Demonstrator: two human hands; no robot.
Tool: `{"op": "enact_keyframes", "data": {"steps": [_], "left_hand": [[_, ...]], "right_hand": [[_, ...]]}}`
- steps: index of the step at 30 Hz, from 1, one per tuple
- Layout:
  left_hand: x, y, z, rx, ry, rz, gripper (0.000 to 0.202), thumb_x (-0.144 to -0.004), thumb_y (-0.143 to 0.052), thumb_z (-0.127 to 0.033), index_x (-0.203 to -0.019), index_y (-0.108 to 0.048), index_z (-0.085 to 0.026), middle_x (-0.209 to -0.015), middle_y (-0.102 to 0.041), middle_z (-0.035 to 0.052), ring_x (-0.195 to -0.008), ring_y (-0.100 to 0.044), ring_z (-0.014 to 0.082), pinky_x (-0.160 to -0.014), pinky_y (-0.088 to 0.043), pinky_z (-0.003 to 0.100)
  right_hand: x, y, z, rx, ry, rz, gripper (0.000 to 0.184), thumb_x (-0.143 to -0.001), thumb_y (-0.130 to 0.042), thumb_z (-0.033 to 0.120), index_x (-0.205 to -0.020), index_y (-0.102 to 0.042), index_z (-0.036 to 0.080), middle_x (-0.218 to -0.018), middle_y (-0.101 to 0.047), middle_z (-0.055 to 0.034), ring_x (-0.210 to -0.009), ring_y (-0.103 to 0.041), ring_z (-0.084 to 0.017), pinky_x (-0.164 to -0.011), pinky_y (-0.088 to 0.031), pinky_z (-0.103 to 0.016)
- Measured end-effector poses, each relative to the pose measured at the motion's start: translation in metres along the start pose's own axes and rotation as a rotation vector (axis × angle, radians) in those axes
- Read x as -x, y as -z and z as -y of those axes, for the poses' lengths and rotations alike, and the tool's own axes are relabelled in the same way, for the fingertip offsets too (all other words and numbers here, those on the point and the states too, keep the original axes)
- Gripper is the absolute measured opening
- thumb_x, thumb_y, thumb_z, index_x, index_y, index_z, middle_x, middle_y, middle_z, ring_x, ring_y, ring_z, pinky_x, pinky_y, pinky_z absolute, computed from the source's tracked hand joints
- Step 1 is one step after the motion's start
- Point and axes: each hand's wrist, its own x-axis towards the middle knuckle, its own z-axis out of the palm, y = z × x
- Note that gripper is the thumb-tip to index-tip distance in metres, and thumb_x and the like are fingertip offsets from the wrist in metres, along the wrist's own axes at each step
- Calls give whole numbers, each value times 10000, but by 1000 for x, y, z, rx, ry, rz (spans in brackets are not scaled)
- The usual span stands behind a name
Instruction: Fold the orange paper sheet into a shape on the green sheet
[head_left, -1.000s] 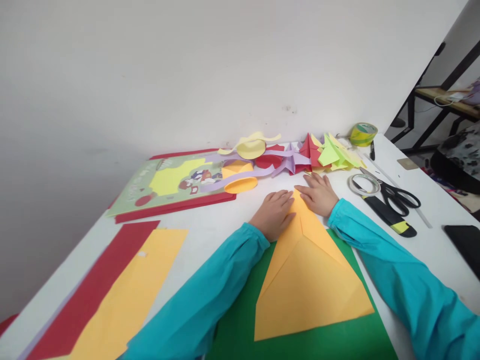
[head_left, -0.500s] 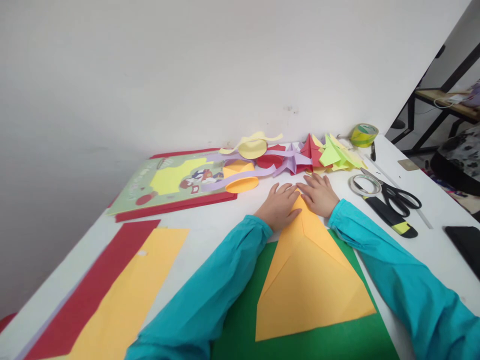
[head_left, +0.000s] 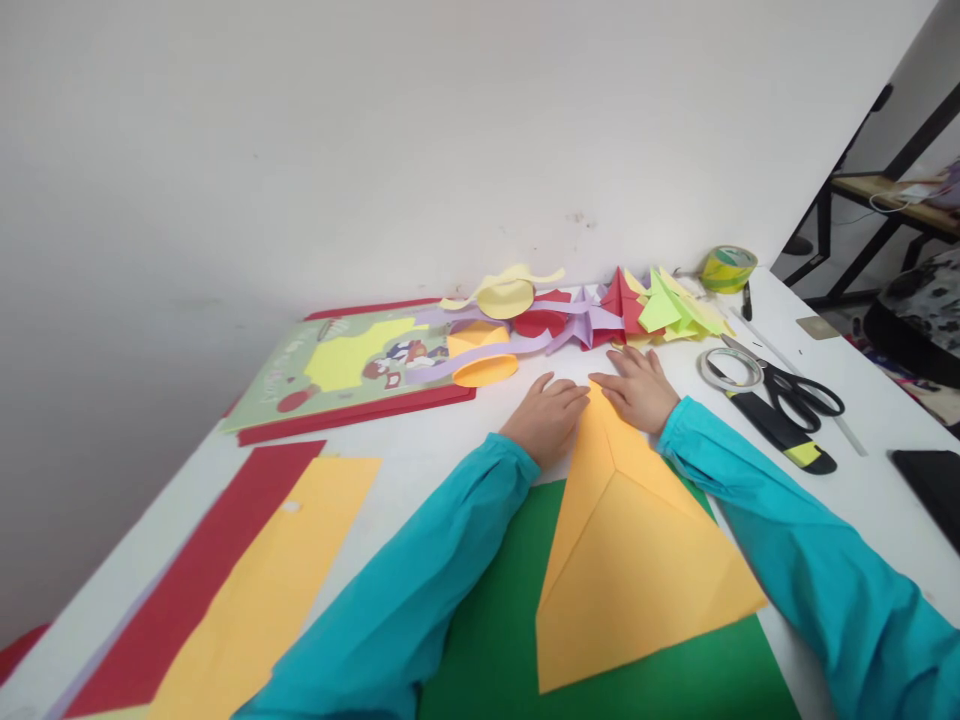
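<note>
A folded sheet of orange paper (head_left: 645,560), creased into a narrow point at its far end, lies over a green sheet (head_left: 495,600). My left hand (head_left: 547,415) is at the left edge of that point, fingers pressed together against the paper and the thumb out of sight. On the right side of the tip rests my right hand (head_left: 637,388), its fingers spread and some of them touching the paper. Two diagonal folds meet below the tip, and the wide end of the sheet faces me.
At right lie scissors (head_left: 806,392), a tape roll (head_left: 731,370) and a black-and-yellow cutter (head_left: 780,430). Paper shapes (head_left: 615,310) and yellow tape (head_left: 729,268) stand by the wall. Red (head_left: 202,580) and orange strips (head_left: 277,580) and a printed pad (head_left: 277,360) are at left.
The orange paper has turned slightly, its wide end swinging to the right. My left hand has shifted a little left, and its thumb no longer shows on top of the paper.
</note>
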Motion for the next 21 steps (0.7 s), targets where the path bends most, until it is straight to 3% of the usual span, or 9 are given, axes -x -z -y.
{"op": "enact_keyframes", "data": {"steps": [21], "left_hand": [[5,8,-10,-137,-74,-12,351,-840,-433,-86,-1121,-637,-129,-1190,-660,105,-1035,-563,248,-1030,-376,472]], "right_hand": [[1,3,4,58,-4,-16,396,-974,-378,410,-1335,-532,368,-1478,-404,-97,-1388,-263,-356,-1067,-181,-647]]}}
